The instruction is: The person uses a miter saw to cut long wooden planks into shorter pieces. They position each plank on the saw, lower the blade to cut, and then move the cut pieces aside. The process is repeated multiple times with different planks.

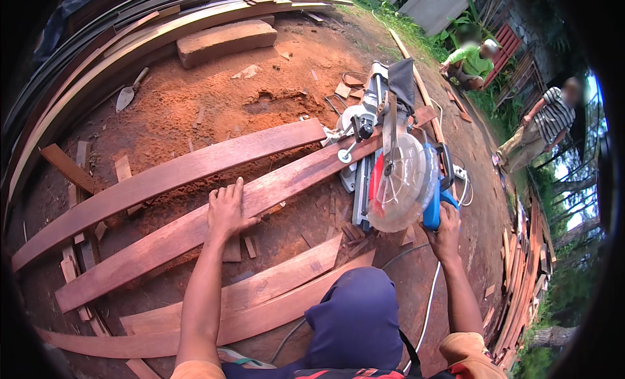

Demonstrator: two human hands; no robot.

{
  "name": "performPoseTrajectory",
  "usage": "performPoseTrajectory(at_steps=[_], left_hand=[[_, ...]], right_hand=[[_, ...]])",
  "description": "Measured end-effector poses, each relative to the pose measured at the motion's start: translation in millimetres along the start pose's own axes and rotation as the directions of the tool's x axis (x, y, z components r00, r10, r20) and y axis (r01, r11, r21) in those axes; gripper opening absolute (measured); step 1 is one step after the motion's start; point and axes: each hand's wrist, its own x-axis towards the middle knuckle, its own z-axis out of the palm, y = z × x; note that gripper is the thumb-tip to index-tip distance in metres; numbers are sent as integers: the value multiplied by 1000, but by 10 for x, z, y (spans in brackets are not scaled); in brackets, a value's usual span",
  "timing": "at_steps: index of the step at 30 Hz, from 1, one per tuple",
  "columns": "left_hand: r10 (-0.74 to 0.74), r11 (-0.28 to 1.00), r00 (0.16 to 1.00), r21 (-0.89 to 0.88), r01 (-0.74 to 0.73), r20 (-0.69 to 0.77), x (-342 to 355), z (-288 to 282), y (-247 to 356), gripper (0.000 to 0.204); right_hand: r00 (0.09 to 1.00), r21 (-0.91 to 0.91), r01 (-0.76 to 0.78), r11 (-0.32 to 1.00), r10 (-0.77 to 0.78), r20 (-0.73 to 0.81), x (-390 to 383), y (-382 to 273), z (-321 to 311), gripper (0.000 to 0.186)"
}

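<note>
My right hand (445,230) is wrapped round the blue handle (432,213) of a miter saw. The saw's clear round blade guard (405,183) stands over a long reddish wooden plank (176,223), which runs under the blade area. On that plank my left hand (228,210) rests flat, fingers and thumb spread, to the left of the saw. A small clamp (345,155) touches the plank beside the saw. A second long plank (195,161) lies just beyond, its right end near the saw base.
Two more planks (280,278) lie on the ground near my knee (358,307). Wood offcuts, sawdust and a trowel (132,90) are scattered about. Stacked boards (156,34) line the far left. A white cable (430,307) runs by my right arm. Two people (475,63) are at the upper right.
</note>
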Motion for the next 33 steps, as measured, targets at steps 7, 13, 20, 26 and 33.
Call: performPoseTrajectory(at_steps=[7,13,20,26,33], left_hand=[[-4,999,1000,-42,5,24,80,-85,30,127],[-2,999,1000,-35,2,1,51,-17,-11,129],[53,999,994,-8,-54,-91,38,25,-41,130],[37,999,998,-21,-38,-50,50,-20,-21,128],[-23,999,999,-34,24,30,41,-66,12,126]], right_hand=[[971,-27,-132,991,135,198,190,55,23,42],[997,38,-59,997,57,57,162,18,129,34],[1000,8,-16,1000,16,-8,102,34,273,38],[994,-30,-88,996,90,59,87,65,291,32],[995,-64,-55,996,60,76,95,125,313,26]])
